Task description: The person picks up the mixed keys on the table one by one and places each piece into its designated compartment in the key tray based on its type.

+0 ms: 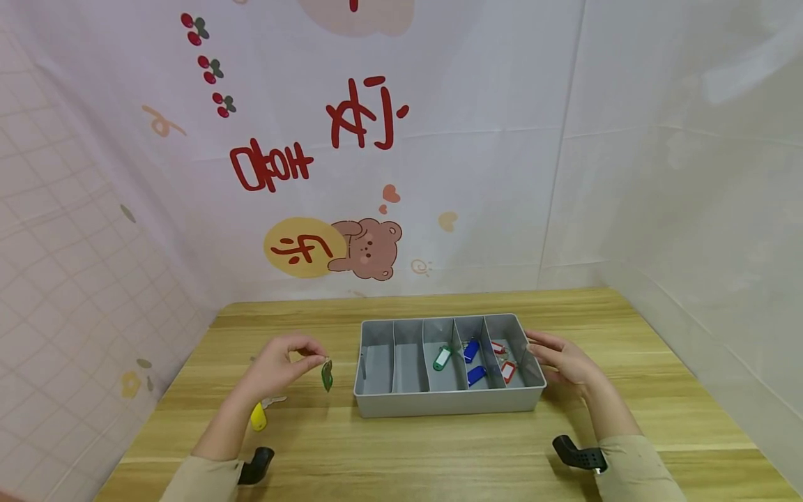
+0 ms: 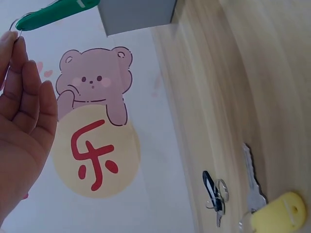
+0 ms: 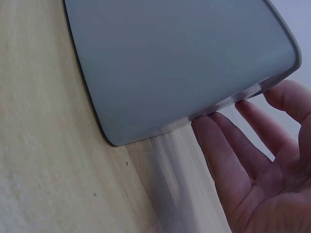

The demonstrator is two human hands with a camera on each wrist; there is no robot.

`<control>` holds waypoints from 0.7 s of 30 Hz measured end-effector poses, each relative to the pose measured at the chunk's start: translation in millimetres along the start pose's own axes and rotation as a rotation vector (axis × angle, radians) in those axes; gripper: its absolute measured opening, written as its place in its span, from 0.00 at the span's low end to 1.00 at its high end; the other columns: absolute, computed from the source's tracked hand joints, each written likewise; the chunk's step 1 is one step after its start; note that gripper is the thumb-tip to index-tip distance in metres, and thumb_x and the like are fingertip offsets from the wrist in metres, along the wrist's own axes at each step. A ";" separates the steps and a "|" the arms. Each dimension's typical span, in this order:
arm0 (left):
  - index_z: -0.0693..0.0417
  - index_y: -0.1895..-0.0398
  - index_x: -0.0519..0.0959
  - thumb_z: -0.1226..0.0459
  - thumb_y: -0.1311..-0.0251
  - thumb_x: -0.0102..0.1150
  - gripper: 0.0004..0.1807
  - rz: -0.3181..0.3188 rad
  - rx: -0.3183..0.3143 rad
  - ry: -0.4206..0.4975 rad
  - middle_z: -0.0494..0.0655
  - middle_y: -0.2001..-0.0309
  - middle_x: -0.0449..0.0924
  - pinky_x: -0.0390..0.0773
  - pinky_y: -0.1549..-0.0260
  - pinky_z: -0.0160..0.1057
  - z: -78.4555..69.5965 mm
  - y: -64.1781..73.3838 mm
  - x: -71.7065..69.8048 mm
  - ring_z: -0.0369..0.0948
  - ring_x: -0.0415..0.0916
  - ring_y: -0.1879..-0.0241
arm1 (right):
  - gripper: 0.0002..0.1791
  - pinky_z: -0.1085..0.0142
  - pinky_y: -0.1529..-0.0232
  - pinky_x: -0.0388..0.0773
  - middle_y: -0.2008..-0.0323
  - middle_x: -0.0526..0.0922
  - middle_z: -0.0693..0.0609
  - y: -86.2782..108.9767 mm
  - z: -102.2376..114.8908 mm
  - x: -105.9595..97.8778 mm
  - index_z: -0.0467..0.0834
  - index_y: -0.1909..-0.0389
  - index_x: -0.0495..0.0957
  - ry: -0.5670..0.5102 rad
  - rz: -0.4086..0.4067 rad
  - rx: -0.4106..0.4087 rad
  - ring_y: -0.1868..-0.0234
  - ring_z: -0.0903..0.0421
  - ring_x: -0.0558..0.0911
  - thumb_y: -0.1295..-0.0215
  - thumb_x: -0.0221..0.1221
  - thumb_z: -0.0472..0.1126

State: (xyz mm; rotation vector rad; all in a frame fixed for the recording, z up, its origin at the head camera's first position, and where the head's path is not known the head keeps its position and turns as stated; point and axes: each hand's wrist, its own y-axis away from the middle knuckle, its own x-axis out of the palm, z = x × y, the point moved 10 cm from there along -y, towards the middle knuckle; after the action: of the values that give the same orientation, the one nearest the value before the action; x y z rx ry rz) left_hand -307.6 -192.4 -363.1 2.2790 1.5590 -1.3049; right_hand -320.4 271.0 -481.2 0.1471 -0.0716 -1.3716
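My left hand (image 1: 281,364) pinches a green key tag (image 1: 327,376) by its metal ring, and the tag hangs just left of a grey divided tray (image 1: 448,404). The left wrist view also shows this green tag (image 2: 57,14) at the fingertips. My right hand (image 1: 567,362) touches the tray's right end wall; in the right wrist view its fingers (image 3: 218,150) rest against the wall with only a slight bend. In the tray, a green tag (image 1: 442,358) lies in the middle compartment, blue tags (image 1: 476,375) lie right of it, and red tags (image 1: 508,370) lie in the rightmost.
Left on the wooden table (image 1: 401,453) lies a yellow key tag (image 1: 258,418) with a key (image 2: 252,179). A small black tag (image 2: 210,187) with rings is near it in the left wrist view. A printed white cloth (image 1: 477,174) hangs behind the table.
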 end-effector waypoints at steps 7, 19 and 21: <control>0.44 0.66 0.85 0.66 0.40 0.68 0.05 -0.027 -0.022 0.001 0.34 0.65 0.81 0.78 0.60 0.38 -4.4 -6.0 -0.8 0.35 0.77 0.63 | 0.36 0.58 0.51 0.80 0.39 0.74 0.40 -0.6 -0.5 0.0 0.31 0.25 0.51 0.010 0.000 0.001 0.49 0.56 0.81 0.25 0.54 0.41; 0.46 0.66 0.86 0.68 0.43 0.70 0.06 -0.054 0.025 0.025 0.35 0.65 0.81 0.78 0.61 0.38 -18.2 -17.4 3.3 0.36 0.77 0.63 | 0.36 0.58 0.50 0.80 0.40 0.75 0.43 -1.9 -2.8 -1.9 0.30 0.25 0.51 -0.010 0.002 -0.008 0.49 0.56 0.81 0.25 0.54 0.40; 0.47 0.66 0.86 0.68 0.43 0.70 0.06 -0.059 0.037 0.028 0.35 0.65 0.81 0.78 0.61 0.37 -20.8 -19.3 4.9 0.36 0.77 0.63 | 0.36 0.58 0.50 0.80 0.40 0.75 0.43 -2.1 -3.0 -1.9 0.30 0.25 0.51 -0.014 0.002 -0.010 0.50 0.56 0.81 0.25 0.54 0.40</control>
State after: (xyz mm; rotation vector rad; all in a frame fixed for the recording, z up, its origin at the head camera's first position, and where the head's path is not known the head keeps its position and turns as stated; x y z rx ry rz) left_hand -310.1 -169.3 -346.1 2.2995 1.6362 -1.3321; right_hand -322.4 272.6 -484.4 0.1292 -0.0770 -1.3705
